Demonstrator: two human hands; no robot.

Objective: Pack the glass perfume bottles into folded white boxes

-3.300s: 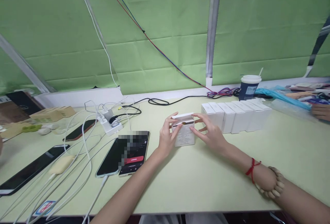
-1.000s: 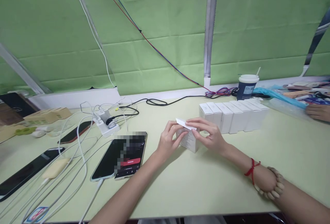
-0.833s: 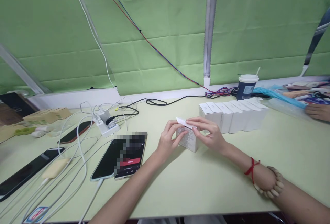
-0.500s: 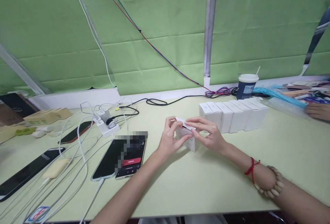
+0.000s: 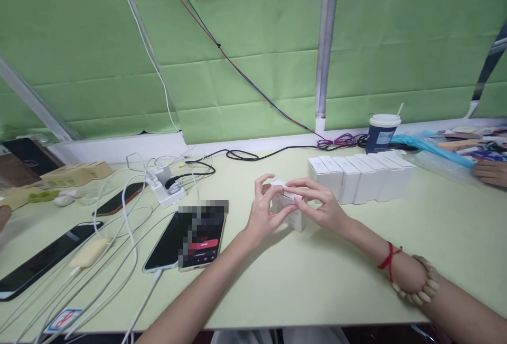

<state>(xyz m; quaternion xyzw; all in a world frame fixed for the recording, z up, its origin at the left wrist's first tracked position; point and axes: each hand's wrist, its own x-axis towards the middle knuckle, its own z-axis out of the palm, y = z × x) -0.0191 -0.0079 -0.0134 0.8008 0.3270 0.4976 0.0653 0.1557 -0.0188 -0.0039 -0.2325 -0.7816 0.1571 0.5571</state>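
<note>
A small white cardboard box [image 5: 293, 219] stands upright on the pale green table between my hands. My left hand [image 5: 266, 208] grips its left side, thumb across the front and index finger bent over the top flap. From the right, my right hand [image 5: 317, 201] holds the box too, fingers lying on the lid and thumb against the upper front edge. The lid looks nearly flat on top; fingers partly hide it. Just behind and to the right, several similar white boxes [image 5: 366, 180] stand in a row.
Left of my hands lie two phones [image 5: 202, 238], a power strip [image 5: 166, 191], tangled white cables and a yellow power bank [image 5: 90, 253]. A lidded dark blue cup [image 5: 381, 135] stands behind the box row. Another person's hand [image 5: 491, 172] rests at far right near plastic bags.
The lid flap, raised with a dark gap under it before, now lies pressed down on the box. My left index finger has moved onto the top. The view has shifted slightly.
</note>
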